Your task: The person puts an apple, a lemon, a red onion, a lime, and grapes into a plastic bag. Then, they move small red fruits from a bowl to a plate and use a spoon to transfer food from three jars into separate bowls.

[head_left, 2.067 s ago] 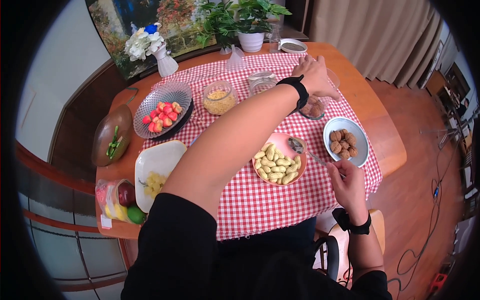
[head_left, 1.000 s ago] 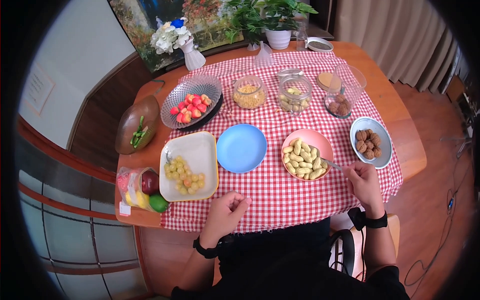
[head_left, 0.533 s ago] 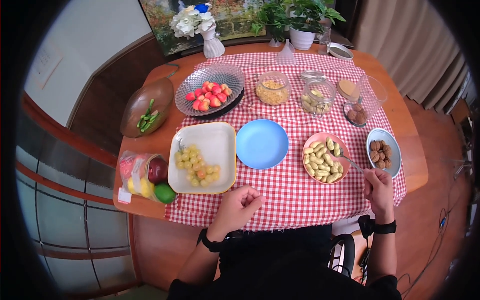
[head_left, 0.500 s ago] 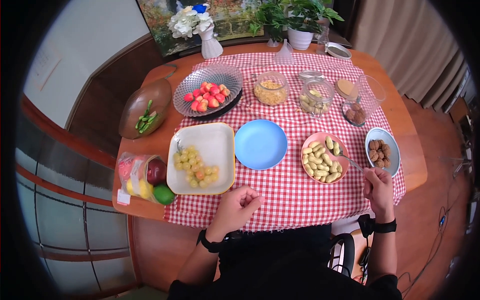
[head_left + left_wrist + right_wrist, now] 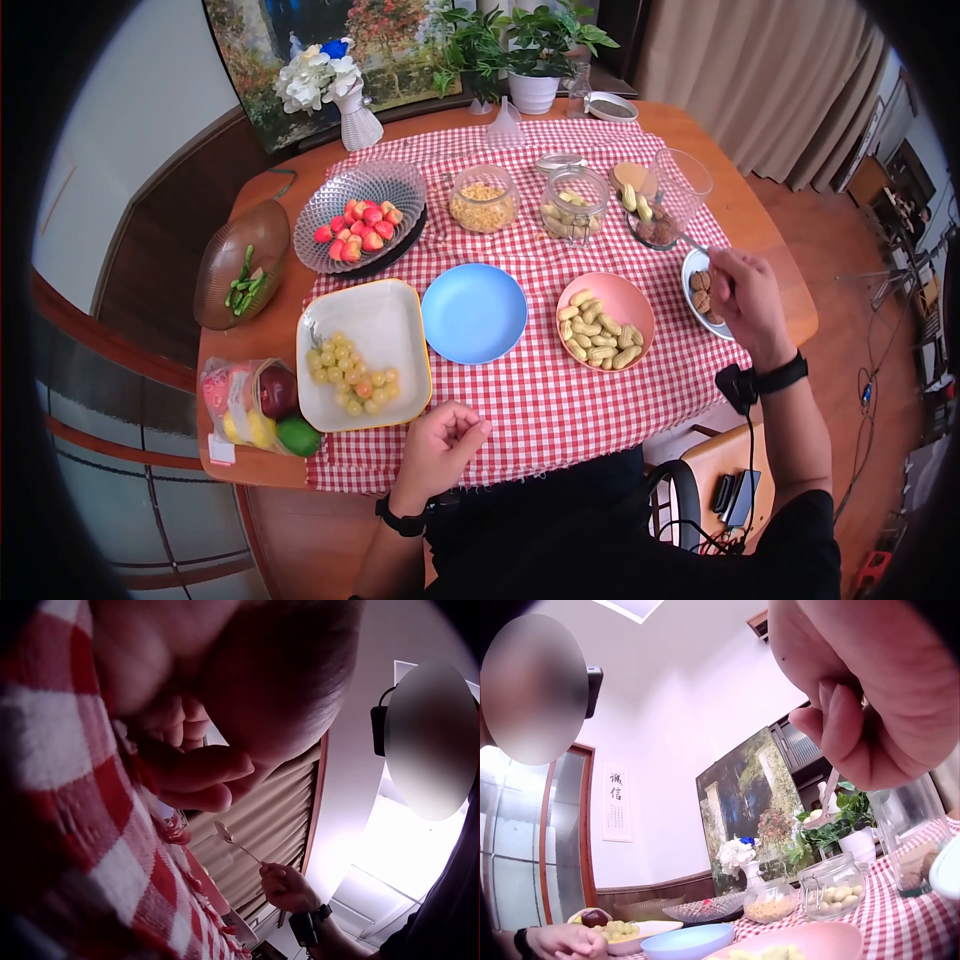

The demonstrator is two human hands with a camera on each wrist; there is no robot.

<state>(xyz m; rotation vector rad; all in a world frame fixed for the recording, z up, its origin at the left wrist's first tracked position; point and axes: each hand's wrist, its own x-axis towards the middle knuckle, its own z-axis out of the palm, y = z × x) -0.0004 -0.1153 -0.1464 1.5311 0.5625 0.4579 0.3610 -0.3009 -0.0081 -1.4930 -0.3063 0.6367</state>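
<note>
My right hand (image 5: pixel 745 300) grips a metal spoon (image 5: pixel 691 241) by its handle. On the spoon lie peanuts in their shells (image 5: pixel 630 199), held over the wide-mouthed clear glass jar (image 5: pixel 686 180) that has walnuts (image 5: pixel 648 230) at its bottom. A pale blue bowl (image 5: pixel 690 268) with more walnuts stands partly hidden under this hand. Several peanuts (image 5: pixel 600 342) sit on the pink plate (image 5: pixel 632 298). Near the table's front edge my left hand (image 5: pixel 440 450) rests on the checked cloth, fingers loosely curled around nothing. In the right wrist view the raised spoon (image 5: pixel 829 799) shows below the fingers.
A blue plate (image 5: pixel 474 312) and a white dish (image 5: pixel 385 310) with grapes are left of the pink plate. Behind stand a clip-top jar (image 5: pixel 577 205), a jar of yellow bits (image 5: pixel 482 203), a fruit bowl (image 5: pixel 400 180) and a round wooden lid (image 5: pixel 633 178).
My left hand has come back from the glass jar to the front edge; its lid now lies beside it. My right hand has lifted peanuts off the pink plate, carrying them to that jar.
</note>
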